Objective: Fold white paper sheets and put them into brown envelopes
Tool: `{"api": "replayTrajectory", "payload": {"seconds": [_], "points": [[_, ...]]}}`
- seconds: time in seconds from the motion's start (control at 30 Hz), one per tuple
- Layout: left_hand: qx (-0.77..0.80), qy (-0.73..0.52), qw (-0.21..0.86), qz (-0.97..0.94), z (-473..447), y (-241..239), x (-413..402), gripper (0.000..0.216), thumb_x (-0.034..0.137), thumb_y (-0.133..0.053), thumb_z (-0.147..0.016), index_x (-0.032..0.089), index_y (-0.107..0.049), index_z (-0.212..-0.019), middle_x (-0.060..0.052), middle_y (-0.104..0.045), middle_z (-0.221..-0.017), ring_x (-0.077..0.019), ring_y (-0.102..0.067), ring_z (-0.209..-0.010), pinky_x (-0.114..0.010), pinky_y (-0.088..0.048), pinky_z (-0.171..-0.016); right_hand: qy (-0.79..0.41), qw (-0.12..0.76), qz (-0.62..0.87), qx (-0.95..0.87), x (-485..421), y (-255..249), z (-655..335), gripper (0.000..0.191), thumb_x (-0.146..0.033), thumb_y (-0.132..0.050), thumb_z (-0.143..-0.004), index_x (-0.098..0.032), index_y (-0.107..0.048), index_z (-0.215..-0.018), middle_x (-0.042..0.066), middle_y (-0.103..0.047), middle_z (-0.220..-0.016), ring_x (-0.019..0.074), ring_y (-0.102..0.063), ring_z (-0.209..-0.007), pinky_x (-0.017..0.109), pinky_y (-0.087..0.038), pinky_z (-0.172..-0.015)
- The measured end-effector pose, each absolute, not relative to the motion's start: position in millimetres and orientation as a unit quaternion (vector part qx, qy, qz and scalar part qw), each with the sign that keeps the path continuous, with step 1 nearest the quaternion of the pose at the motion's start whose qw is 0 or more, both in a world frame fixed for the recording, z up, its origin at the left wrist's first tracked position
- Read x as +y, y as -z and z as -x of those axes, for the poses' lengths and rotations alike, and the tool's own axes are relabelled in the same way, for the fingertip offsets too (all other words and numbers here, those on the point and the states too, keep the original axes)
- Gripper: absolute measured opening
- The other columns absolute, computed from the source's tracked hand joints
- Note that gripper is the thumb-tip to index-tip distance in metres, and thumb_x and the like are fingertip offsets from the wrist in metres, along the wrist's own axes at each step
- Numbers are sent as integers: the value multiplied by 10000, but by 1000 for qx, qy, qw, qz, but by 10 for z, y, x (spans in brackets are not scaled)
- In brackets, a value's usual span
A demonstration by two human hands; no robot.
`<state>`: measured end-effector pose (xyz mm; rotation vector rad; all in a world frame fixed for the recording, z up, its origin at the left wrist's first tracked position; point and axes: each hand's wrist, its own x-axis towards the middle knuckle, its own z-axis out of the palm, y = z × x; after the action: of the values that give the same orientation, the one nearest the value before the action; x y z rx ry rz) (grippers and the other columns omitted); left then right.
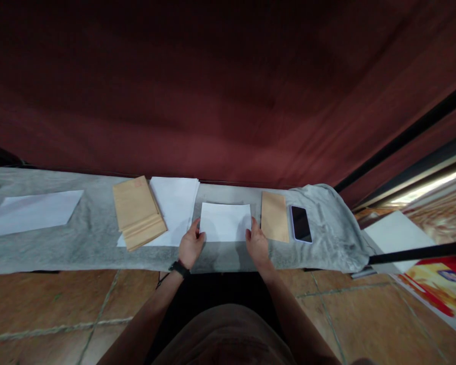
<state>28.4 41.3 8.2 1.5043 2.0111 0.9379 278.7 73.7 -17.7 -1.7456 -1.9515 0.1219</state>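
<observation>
White paper (225, 223), gripped by left hand (190, 247), right hand (257, 246)

The single view comes from a camera worn on the head, which looks forward and steeply down past the wearer's own shirt (228, 337). It stands near enough to show the left hand (190, 247) and the right hand (257, 246), and wide enough to reach the red backdrop (231, 137) on the far side and the tiled floor (357, 319) on the near side.
</observation>
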Motion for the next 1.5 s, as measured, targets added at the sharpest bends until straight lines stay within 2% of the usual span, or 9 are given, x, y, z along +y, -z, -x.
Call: {"api": "replayTrajectory", "payload": {"seconds": [0.13,0.3,0.43,0.57,0.67,0.83,1.07,1.3,1.5], "points": [[737,-318,216,-556,-302,-49,429,567,219,-532,-877,186,-509,-1443,-25,-698,-877,-194,-663,-765,-309,-522,-749,-20,227,631,-741,733,163,-2772,540,-218,-340,-997,-144,-376,-1531,169,-724,-1169,257,-699,-962,365,-515,-858],[747,-282,187,-573,-292,-35,437,552,207,-516,-889,135,-514,-1436,-101,-689,-1056,-230,-684,-876,-355,-554,-834,-7,190,643,-742,714,139,-2761,453,-192,-357,-1006,-144,-503,-1432,165,-714,-1141,261,-672,-966,378,-506,-892],[746,-264,121,-599,-319,-27,405,529,213,-482,-917,159,-507,-1443,-139,-639,-1228,-264,-670,-1037,-413,-546,-953,-5,202,646,-736,699,98,-2743,436,-176,-395,-998,-132,-537,-1407,193,-657,-1227,303,-609,-1102,463,-474,-990],[690,-263,43,-673,-553,22,450,497,221,-423,-963,180,-506,-1451,-147,-526,-1476,-289,-497,-1366,-471,-423,-1139,-55,260,583,-768,754,73,-2505,443,-210,-400,-1015,-145,-529,-1434,168,-528,-1468,289,-493,-1326,487,-423,-1108],[645,-216,50,-732,-795,114,561,570,222,-372,-981,153,-384,-1546,-144,-405,-1602,-290,-307,-1515,-520,-292,-1218,-109,281,526,-795,851,91,-2201,462,-283,-317,-1063,-150,-533,-1449,125,-505,-1527,231,-431,-1425,450,-380,-1183],[640,-131,74,-753,-934,261,750,658,188,-382,-944,131,-290,-1593,-149,-357,-1629,-273,-207,-1555,-521,-174,-1254,-139,223,508,-820,1029,131,-1939,515,-322,-230,-1096,-128,-463,-1512,94,-492,-1553,186,-381,-1478,405,-293,-1242],[658,-113,75,-741,-832,216,861,601,206,-270,-990,56,-321,-1570,-166,-301,-1649,-265,-206,-1555,-479,-176,-1261,-85,172,554,-811,1177,201,-2048,503,-365,-291,-1093,-158,-450,-1523,106,-401,-1606,234,-336,-1508,464,-238,-1245],[699,-139,49,-699,-664,250,866,626,382,-292,-1029,85,-307,-1581,-153,-307,-1648,-264,-227,-1550,-458,-169,-1266,-35,171,594,-785,1235,298,-2218,575,-389,-386,-1066,-81,-380,-1551,172,-358,-1615,281,-352,-1495,491,-239,-1234],[737,-109,24,-667,-532,222,858,641,366,-275,-1027,18,-316,-1564,-186,-297,-1642,-290,-242,-1543,-474,-165,-1270,11,186,621,-761,1174,376,-2408,602,-392,-353,-1062,-23,-385,-1537,209,-408,-1580,303,-400,-1462,482,-284,-1207]]}}
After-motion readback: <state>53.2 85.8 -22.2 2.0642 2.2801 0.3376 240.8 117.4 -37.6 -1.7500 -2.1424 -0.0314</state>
